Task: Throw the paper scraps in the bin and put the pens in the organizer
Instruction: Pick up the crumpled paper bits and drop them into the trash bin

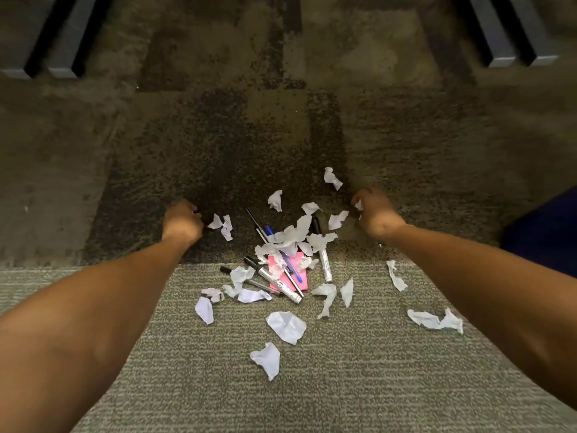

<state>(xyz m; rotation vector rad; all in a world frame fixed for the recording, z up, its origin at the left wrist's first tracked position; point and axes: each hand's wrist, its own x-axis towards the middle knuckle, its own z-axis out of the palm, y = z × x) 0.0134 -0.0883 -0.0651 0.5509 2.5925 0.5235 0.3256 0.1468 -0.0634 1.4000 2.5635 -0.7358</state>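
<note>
Torn white paper scraps [286, 326]: very light, soft, crumple easily; judged best pinched or scooped several together. Slim plastic pens and markers [278, 281]: stiff, smooth, may roll; take by barrel. All heaped mid-floor over pink sticky pad [292, 278], across seam between dark and grey carpet [374, 385].

Left hand [182, 220] curled beside scraps, contents unclear. Right hand [374, 214] pinches white scrap. Bin, organizer not visible.

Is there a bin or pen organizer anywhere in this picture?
No. Only carpet, scattered paper scraps, pens, a pink notepad and grey furniture legs show.
</note>
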